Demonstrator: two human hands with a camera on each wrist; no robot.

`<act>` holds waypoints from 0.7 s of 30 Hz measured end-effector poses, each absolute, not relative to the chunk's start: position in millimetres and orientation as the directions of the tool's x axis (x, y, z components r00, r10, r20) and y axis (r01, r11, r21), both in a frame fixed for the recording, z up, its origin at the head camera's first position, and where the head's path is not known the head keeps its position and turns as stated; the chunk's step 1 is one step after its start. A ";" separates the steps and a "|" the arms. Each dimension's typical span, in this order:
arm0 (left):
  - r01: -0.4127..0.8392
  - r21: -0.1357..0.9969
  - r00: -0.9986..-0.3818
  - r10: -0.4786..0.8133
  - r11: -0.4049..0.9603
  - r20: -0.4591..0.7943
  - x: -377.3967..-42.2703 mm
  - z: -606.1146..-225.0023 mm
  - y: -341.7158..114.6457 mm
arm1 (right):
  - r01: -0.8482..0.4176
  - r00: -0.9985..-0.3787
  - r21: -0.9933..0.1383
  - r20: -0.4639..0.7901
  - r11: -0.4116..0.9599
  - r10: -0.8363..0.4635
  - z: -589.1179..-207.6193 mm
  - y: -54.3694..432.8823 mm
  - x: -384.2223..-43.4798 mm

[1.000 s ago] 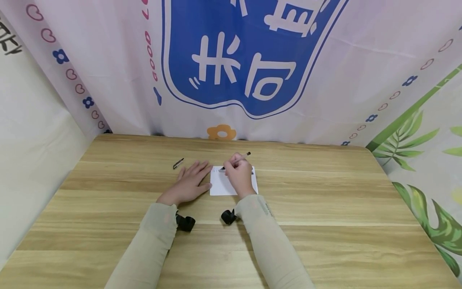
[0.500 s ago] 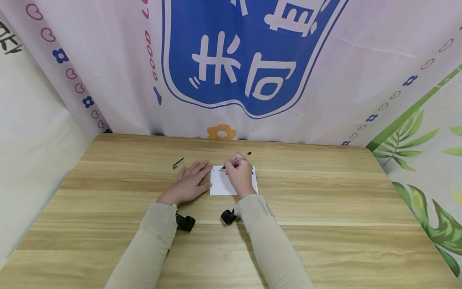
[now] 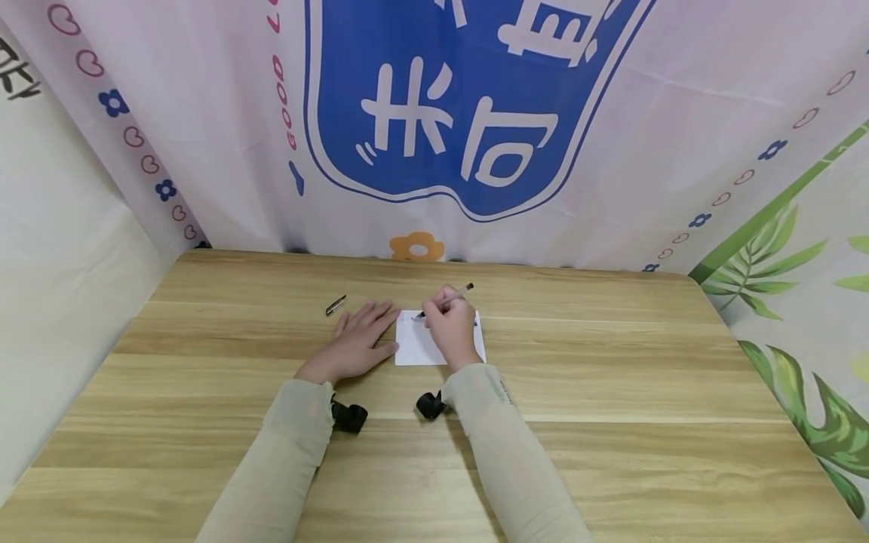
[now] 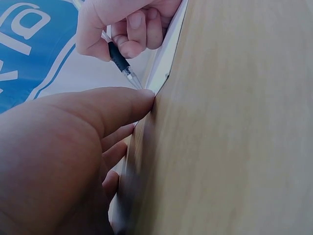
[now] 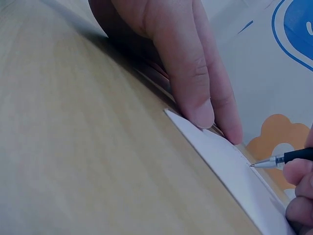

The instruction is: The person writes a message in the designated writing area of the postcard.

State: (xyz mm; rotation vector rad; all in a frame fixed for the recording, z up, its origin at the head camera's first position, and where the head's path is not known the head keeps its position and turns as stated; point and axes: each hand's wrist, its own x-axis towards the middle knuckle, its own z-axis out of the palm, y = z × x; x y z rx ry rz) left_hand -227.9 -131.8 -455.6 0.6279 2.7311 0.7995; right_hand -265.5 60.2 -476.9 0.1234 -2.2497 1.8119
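Observation:
A small white sheet of paper [image 3: 419, 348] lies on the wooden table, with faint marks along its upper left edge. My right hand [image 3: 451, 328] rests on it and pinches a pen [image 3: 456, 295] with a dark grip. In the right wrist view the tip of the pen [image 5: 266, 162] meets the paper [image 5: 230, 169] near its far edge. My left hand [image 3: 354, 343] lies flat with fingers extended, its thumb and fingertips at the paper's left edge. The left wrist view shows the thumb [image 4: 124, 105] touching a corner of the paper [image 4: 164, 68].
A pen cap [image 3: 336, 305] lies on the table [image 3: 611, 392] beyond my left fingers. Black wrist cameras [image 3: 349, 418] sit by both cuffs. Behind the table's far edge hangs a printed curtain [image 3: 237, 151], and leaf-patterned cloth [image 3: 760, 264] is at the right.
The pen tip and my right hand have shifted very slightly to the right along the top of the paper. My left hand stays in place.

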 end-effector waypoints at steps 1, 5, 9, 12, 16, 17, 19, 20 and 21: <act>0.338 0.561 -0.882 0.463 0.755 -0.092 -228.0 -455.8 -132.0 | -0.222 -0.965 -0.949 0.248 0.225 0.090 -477.5 60.3 -266.0; 0.335 0.575 -0.880 0.466 0.747 -0.093 -228.1 -455.7 -132.5 | -0.238 -0.961 -0.945 0.263 0.225 0.089 -479.2 61.0 -266.8; 0.328 0.571 -0.881 0.462 0.752 -0.103 -228.9 -456.4 -132.8 | -0.258 -0.957 -0.941 0.281 0.220 0.078 -478.4 61.7 -265.4; 0.329 0.570 -0.882 0.461 0.753 -0.100 -229.7 -457.6 -133.0 | -0.268 -0.955 -0.937 0.289 0.223 0.068 -477.9 62.1 -264.3; 0.330 0.568 -0.882 0.461 0.754 -0.099 -230.2 -459.7 -133.1 | -0.273 -0.954 -0.932 0.295 0.238 0.061 -478.9 62.3 -264.6; 0.330 0.567 -0.882 0.460 0.755 -0.100 -230.6 -460.3 -133.0 | -0.274 -0.953 -0.931 0.297 0.241 0.060 -479.3 62.4 -264.9; 0.326 0.569 -0.883 0.458 0.755 -0.103 -231.0 -461.3 -132.8 | -0.274 -0.953 -0.930 0.297 0.245 0.059 -479.6 62.3 -265.3; 0.325 0.570 -0.883 0.457 0.755 -0.102 -231.3 -461.6 -132.7 | -0.274 -0.953 -0.929 0.297 0.247 0.059 -479.9 62.3 -265.6; 0.325 0.572 -0.884 0.457 0.753 -0.100 -231.3 -461.5 -132.5 | -0.275 -0.953 -0.929 0.297 0.247 0.059 -479.8 62.3 -265.7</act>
